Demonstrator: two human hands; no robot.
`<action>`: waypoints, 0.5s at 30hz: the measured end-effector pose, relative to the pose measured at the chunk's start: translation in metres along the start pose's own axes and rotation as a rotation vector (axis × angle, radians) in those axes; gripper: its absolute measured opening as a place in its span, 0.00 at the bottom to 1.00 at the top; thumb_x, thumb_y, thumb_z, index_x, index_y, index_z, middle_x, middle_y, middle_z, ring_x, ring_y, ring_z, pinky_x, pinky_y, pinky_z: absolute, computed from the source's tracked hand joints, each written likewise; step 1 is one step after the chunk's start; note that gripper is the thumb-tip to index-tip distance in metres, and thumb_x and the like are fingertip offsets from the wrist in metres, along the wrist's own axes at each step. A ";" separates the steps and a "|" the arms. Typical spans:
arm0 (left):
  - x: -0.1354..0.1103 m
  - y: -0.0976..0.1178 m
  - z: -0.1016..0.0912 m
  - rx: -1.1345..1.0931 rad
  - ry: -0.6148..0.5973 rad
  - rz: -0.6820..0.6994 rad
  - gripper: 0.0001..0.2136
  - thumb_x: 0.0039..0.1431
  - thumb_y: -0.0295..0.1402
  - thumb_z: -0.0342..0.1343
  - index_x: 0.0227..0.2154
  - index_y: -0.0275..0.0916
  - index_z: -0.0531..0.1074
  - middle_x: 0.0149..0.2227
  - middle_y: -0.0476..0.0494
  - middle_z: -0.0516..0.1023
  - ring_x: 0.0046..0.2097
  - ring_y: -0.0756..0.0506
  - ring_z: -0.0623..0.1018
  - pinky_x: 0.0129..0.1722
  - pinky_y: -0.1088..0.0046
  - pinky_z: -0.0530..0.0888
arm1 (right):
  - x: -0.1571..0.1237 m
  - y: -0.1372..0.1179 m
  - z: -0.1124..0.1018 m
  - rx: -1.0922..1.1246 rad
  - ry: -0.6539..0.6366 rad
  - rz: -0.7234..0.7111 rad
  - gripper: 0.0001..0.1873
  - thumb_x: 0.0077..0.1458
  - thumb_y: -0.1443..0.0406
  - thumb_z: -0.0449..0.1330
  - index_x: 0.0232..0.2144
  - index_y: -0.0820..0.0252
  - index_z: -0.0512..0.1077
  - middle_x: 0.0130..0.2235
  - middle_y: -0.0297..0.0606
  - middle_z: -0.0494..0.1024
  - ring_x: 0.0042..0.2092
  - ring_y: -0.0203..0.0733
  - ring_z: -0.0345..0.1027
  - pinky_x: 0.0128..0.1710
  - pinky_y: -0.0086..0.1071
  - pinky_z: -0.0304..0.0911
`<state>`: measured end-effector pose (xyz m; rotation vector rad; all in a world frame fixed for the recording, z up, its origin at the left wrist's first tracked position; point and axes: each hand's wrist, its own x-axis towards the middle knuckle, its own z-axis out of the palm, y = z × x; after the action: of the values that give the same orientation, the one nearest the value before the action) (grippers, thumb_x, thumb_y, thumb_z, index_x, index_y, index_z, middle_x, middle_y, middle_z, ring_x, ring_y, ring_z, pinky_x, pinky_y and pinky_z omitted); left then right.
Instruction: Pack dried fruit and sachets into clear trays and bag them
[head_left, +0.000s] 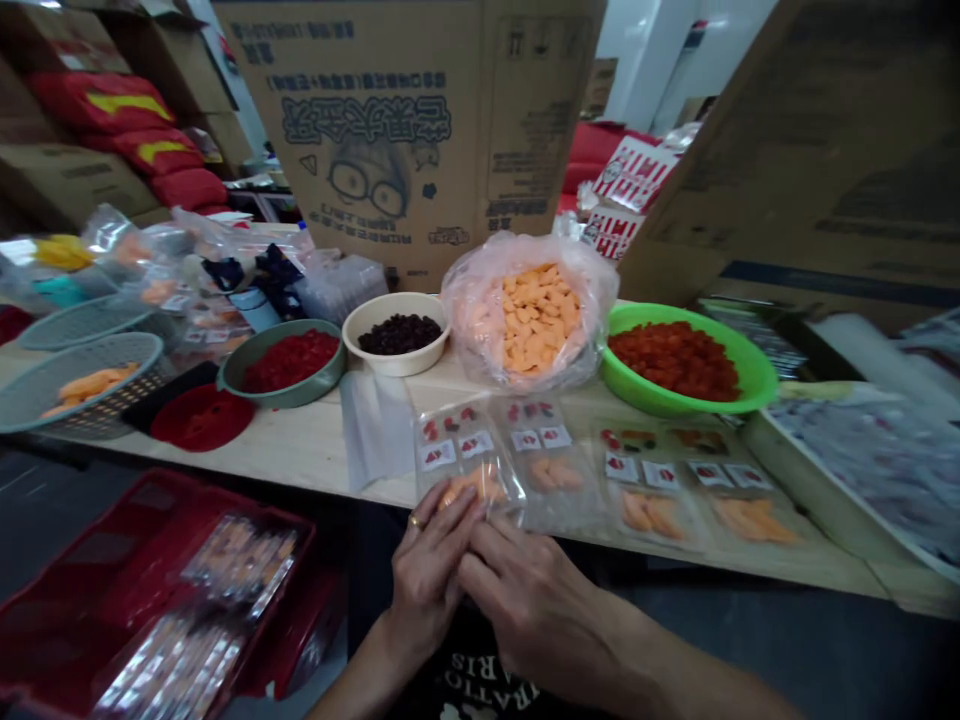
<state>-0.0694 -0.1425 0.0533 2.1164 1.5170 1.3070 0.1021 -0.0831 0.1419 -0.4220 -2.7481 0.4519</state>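
My left hand (pixel 429 572), with a gold ring on one finger, and my right hand (pixel 534 604) meet at the near edge of a clear plastic packet (pixel 466 460). The packet holds orange dried pieces and has small red-and-white labels on it. My fingers grip its lower end and hide part of it. Several similar filled packets (pixel 652 490) lie flat to the right on the wooden table (pixel 300 455). Just beyond the packets stand a white bowl of dark dried fruit (pixel 396 365) and a pink-tinted bag of orange pieces (pixel 529 310).
A green basin of red-orange pieces (pixel 664 395) and a grey-green bowl of red pieces (pixel 300 385) stand on the table. Grey baskets (pixel 75 385) sit far left. A red crate of sealed packets (pixel 172 590) is below left. Large cardboard boxes (pixel 405 120) rise behind.
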 end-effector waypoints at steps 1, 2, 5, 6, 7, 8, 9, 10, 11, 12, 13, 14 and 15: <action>0.006 0.012 0.002 -0.046 -0.011 0.019 0.25 0.67 0.28 0.49 0.66 0.49 0.63 0.63 0.42 0.70 0.66 0.37 0.66 0.69 0.47 0.55 | -0.010 -0.004 -0.011 0.003 0.040 0.016 0.14 0.53 0.77 0.50 0.37 0.60 0.71 0.41 0.46 0.76 0.43 0.48 0.68 0.41 0.37 0.68; 0.012 0.024 0.006 -0.103 -0.040 0.027 0.24 0.67 0.28 0.50 0.64 0.49 0.65 0.62 0.41 0.72 0.65 0.37 0.68 0.69 0.47 0.55 | -0.021 -0.007 -0.020 0.014 0.067 0.038 0.14 0.54 0.76 0.50 0.37 0.60 0.71 0.40 0.45 0.75 0.43 0.48 0.68 0.39 0.37 0.68; 0.031 0.045 0.034 -0.323 -0.173 -0.035 0.17 0.64 0.30 0.55 0.54 0.47 0.77 0.56 0.39 0.77 0.60 0.35 0.75 0.69 0.47 0.55 | -0.055 -0.001 -0.037 0.090 0.082 0.139 0.15 0.54 0.76 0.51 0.39 0.57 0.71 0.39 0.44 0.76 0.41 0.46 0.69 0.39 0.37 0.68; 0.037 0.045 0.048 -0.390 -0.204 -0.064 0.15 0.63 0.30 0.56 0.51 0.47 0.79 0.54 0.39 0.79 0.59 0.35 0.75 0.69 0.47 0.56 | -0.065 0.006 -0.039 0.115 0.072 0.178 0.17 0.53 0.76 0.50 0.39 0.56 0.71 0.40 0.43 0.76 0.41 0.46 0.69 0.40 0.37 0.68; 0.043 0.042 0.063 -0.435 -0.225 -0.083 0.14 0.62 0.30 0.57 0.49 0.46 0.80 0.54 0.39 0.79 0.59 0.35 0.75 0.69 0.47 0.56 | -0.074 0.016 -0.040 0.133 0.057 0.220 0.18 0.52 0.77 0.50 0.39 0.55 0.71 0.41 0.42 0.76 0.42 0.45 0.70 0.41 0.36 0.68; 0.049 0.036 0.078 -0.452 -0.235 -0.093 0.13 0.63 0.30 0.57 0.48 0.47 0.80 0.54 0.39 0.79 0.61 0.35 0.73 0.69 0.47 0.56 | -0.080 0.027 -0.039 0.139 0.044 0.265 0.20 0.51 0.78 0.49 0.39 0.55 0.72 0.42 0.42 0.76 0.43 0.44 0.70 0.42 0.36 0.68; 0.054 0.028 0.092 -0.441 -0.242 -0.097 0.14 0.63 0.29 0.55 0.49 0.47 0.79 0.55 0.40 0.78 0.63 0.36 0.71 0.69 0.47 0.56 | -0.084 0.041 -0.037 0.129 0.034 0.312 0.21 0.51 0.79 0.48 0.39 0.55 0.72 0.43 0.42 0.76 0.44 0.44 0.71 0.44 0.36 0.67; 0.058 0.019 0.104 -0.409 -0.251 -0.099 0.15 0.64 0.29 0.54 0.50 0.48 0.78 0.56 0.41 0.77 0.64 0.37 0.69 0.68 0.48 0.56 | -0.085 0.056 -0.035 0.102 0.033 0.366 0.20 0.52 0.78 0.47 0.39 0.55 0.73 0.44 0.42 0.76 0.45 0.45 0.71 0.45 0.36 0.67; 0.061 0.011 0.114 -0.363 -0.262 -0.102 0.16 0.65 0.28 0.52 0.51 0.49 0.78 0.57 0.42 0.77 0.65 0.37 0.68 0.68 0.48 0.56 | -0.084 0.072 -0.032 0.055 0.051 0.435 0.20 0.54 0.77 0.47 0.40 0.56 0.73 0.44 0.43 0.76 0.46 0.45 0.71 0.45 0.37 0.67; 0.063 0.004 0.120 -0.311 -0.276 -0.106 0.18 0.65 0.27 0.51 0.52 0.50 0.77 0.58 0.43 0.76 0.66 0.37 0.66 0.67 0.47 0.56 | -0.080 0.089 -0.029 -0.010 0.085 0.517 0.19 0.56 0.75 0.47 0.41 0.57 0.73 0.44 0.45 0.77 0.46 0.47 0.72 0.46 0.38 0.67; 0.064 -0.001 0.123 -0.260 -0.287 -0.107 0.19 0.64 0.27 0.51 0.53 0.50 0.76 0.59 0.43 0.75 0.67 0.36 0.64 0.67 0.46 0.54 | -0.075 0.106 -0.026 -0.082 0.121 0.614 0.18 0.58 0.73 0.47 0.44 0.60 0.73 0.45 0.48 0.77 0.46 0.49 0.72 0.47 0.40 0.67; 0.064 -0.004 0.123 -0.217 -0.291 -0.099 0.20 0.61 0.27 0.54 0.54 0.50 0.75 0.60 0.43 0.74 0.68 0.34 0.62 0.67 0.44 0.52 | -0.068 0.122 -0.023 -0.150 0.144 0.714 0.18 0.59 0.72 0.48 0.46 0.63 0.73 0.46 0.51 0.77 0.47 0.52 0.73 0.48 0.41 0.66; 0.063 -0.004 0.121 -0.186 -0.288 -0.082 0.22 0.58 0.28 0.57 0.55 0.50 0.74 0.62 0.43 0.72 0.69 0.32 0.60 0.67 0.41 0.50 | -0.061 0.137 -0.019 -0.202 0.139 0.809 0.19 0.60 0.70 0.48 0.49 0.67 0.72 0.47 0.55 0.77 0.49 0.55 0.72 0.49 0.43 0.66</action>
<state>0.0240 -0.0516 0.0142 2.0000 1.2961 1.0197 0.1959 0.0255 0.0948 -1.5614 -2.3888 0.2993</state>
